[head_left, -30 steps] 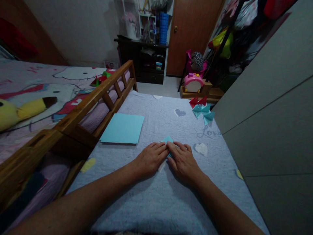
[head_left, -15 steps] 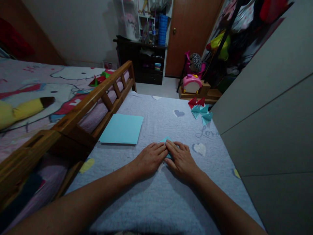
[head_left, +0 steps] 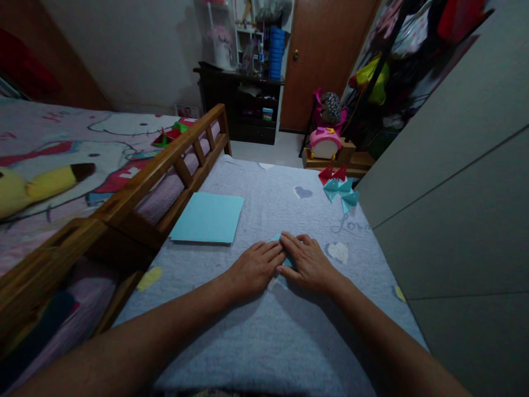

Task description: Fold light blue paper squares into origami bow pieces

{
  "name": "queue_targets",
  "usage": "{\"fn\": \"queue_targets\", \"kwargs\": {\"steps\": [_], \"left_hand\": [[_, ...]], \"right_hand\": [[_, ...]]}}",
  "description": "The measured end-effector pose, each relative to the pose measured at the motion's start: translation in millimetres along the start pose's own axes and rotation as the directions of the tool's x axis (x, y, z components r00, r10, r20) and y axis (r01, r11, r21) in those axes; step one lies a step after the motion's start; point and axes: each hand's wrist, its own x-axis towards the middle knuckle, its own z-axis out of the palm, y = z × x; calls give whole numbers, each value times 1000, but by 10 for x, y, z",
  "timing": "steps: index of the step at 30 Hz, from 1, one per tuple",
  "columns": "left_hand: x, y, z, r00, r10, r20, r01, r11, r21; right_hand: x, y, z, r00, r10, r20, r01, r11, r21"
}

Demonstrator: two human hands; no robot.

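Note:
A small folded light-blue paper (head_left: pixel 290 261) lies on the bed, mostly covered by my two hands. My left hand (head_left: pixel 256 267) has its fingers close together and holds the paper down from the left. From the right, my right hand (head_left: pixel 308 262) grips the same paper, its fingertips near the top corner and its thumb at the lower edge. The fingertips of both hands almost meet over it. Under the hands, the exact folds are hidden. Up and to the left sits a stack of square light-blue paper sheets (head_left: pixel 208 218).
Several folded blue paper pieces (head_left: pixel 341 190) and red paper pieces (head_left: pixel 332 174) rest at the bed's far right corner. A wooden rail (head_left: pixel 165 171) bounds the left side, and a pale cabinet (head_left: pixel 463 220) the right. A pink toy case (head_left: pixel 325 143) stands beyond the foot.
My right hand has shifted slightly to the right and its fingers have moved along the paper. My left hand stays nearly in place. The view has shifted a little.

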Motion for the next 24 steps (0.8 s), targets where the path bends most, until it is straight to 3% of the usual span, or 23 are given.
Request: {"fn": "queue_targets", "kwargs": {"steps": [24], "left_hand": [[-5, 30, -23, 1000, -4, -22, 4, 1000, -20]], "right_hand": [[-100, -61, 103, 994, 21, -109, -19, 1000, 23]]}}
